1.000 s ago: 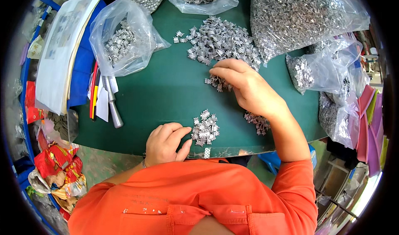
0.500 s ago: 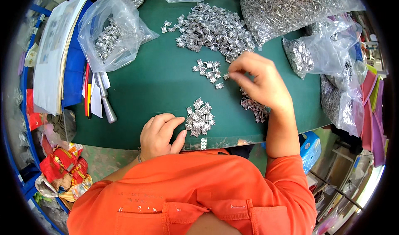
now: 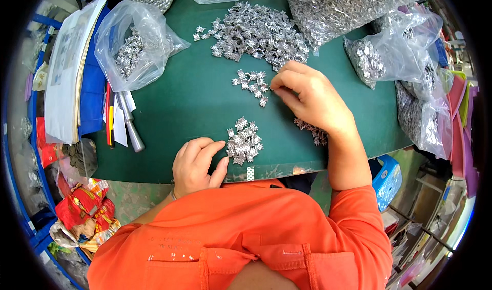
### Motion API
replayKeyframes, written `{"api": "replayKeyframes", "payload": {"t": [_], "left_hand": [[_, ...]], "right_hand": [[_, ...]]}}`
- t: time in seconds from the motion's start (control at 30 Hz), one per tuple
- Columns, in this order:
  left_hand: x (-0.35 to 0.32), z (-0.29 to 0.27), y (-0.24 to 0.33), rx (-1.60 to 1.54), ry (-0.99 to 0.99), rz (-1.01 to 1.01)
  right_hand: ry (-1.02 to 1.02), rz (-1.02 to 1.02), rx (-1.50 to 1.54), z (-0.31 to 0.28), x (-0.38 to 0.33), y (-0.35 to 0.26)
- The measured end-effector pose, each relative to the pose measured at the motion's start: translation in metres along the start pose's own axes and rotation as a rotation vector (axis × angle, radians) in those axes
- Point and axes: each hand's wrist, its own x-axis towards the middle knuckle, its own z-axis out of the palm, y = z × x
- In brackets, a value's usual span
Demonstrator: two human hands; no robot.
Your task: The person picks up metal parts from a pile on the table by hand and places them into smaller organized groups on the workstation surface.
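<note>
Silver metal clips (image 3: 251, 82) are lying mid-table (image 3: 195, 95); the right hand (image 3: 307, 98) is pinching at them with curled fingertips, the left hand (image 3: 197, 162), loosely curled and holding nothing, bracing the near pile (image 3: 244, 141). Picking few at once seems best.

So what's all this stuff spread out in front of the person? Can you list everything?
Green mat: one, dark green, covering the work surface.
Big loose pile of small metal parts: one, silver, far middle of the mat.
Small cluster: one, silver, at the right hand's fingertips.
Near cluster: one, silver, beside the left hand.
Clear plastic bags of parts: several, along the left, top and right edges.
Metal tool: one, grey, left edge of the mat.
Stack of papers: white on blue, far left.
Snack wrappers: red, lower left.
Left hand: resting at the near edge, touching the near cluster.
Right hand: fingers pinched at the small cluster.
</note>
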Motion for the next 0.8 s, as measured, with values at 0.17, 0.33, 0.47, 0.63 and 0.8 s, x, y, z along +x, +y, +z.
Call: {"api": "replayKeyframes", "payload": {"t": [0.17,0.33,0.47,0.63,0.8], "left_hand": [[0.0,0.001,0.0,0.01,-0.002,0.004],[-0.001,0.001,-0.001,0.013,0.016,0.009],[0.0,0.001,-0.001,0.033,0.02,0.027],[-0.001,0.002,-0.003,0.039,0.011,0.038],[-0.001,0.001,-0.001,0.032,0.0,0.015]], "right_hand": [[-0.088,-0.019,-0.11,0.01,-0.002,-0.005],[-0.197,0.044,-0.017,-0.02,-0.007,0.007],[-0.247,0.129,0.006,-0.042,-0.013,0.016],[0.02,0.159,-0.19,0.001,-0.002,0.004],[-0.053,0.142,-0.144,0.003,0.001,0.003]]}}
